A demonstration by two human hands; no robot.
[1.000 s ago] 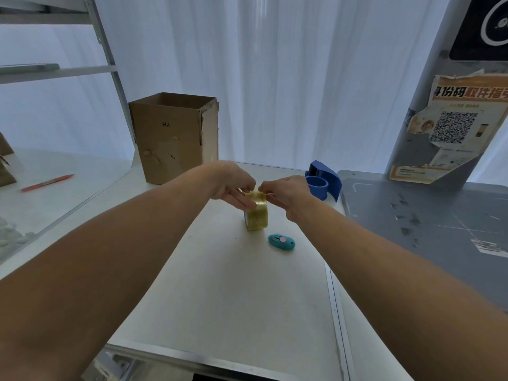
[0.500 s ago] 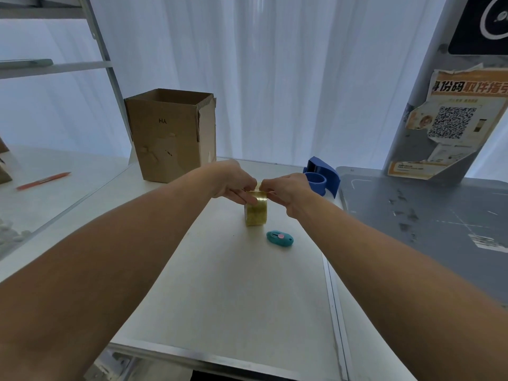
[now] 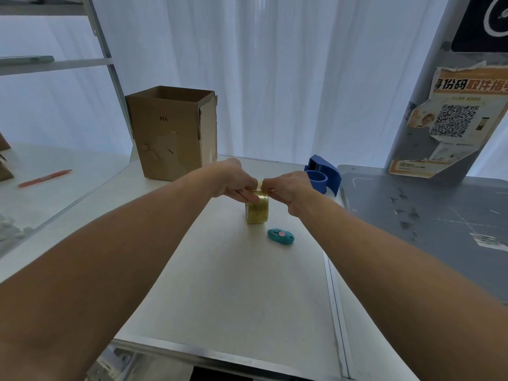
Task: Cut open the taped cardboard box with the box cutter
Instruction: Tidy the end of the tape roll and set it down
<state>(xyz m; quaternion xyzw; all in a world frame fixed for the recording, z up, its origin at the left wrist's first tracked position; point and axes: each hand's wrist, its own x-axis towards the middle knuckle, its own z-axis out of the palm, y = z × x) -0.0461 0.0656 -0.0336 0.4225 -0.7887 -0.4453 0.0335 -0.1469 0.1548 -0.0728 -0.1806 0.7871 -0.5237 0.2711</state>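
Head view looks down two bare forearms that reach forward over a white desk (image 3: 225, 284). Past the near stretch of bare top, a small teal cutter (image 3: 280, 235) lies flat with a pink button on its upper face, just right of the arms' meeting point and touching neither hand. Just beyond it a roll of clear yellowish tape (image 3: 257, 210) stands on edge on the desk. Both hands meet at the top of this roll: the left hand (image 3: 235, 180) has its fingers curled and pinched down on the roll's upper rim, and the right hand (image 3: 288, 187) is likewise closed, fingertips pinching the tape at the same spot, so the two nearly touch. Behind the right hand sits a blue tape dispenser (image 3: 323, 174) at the desk's right edge. Farther back on the left, well apart from the hands, the box (image 3: 171, 133) stands upright near the desk's far edge, its top open and "HA" marked on its front. White curtains (image 3: 275, 72) hang behind everything.
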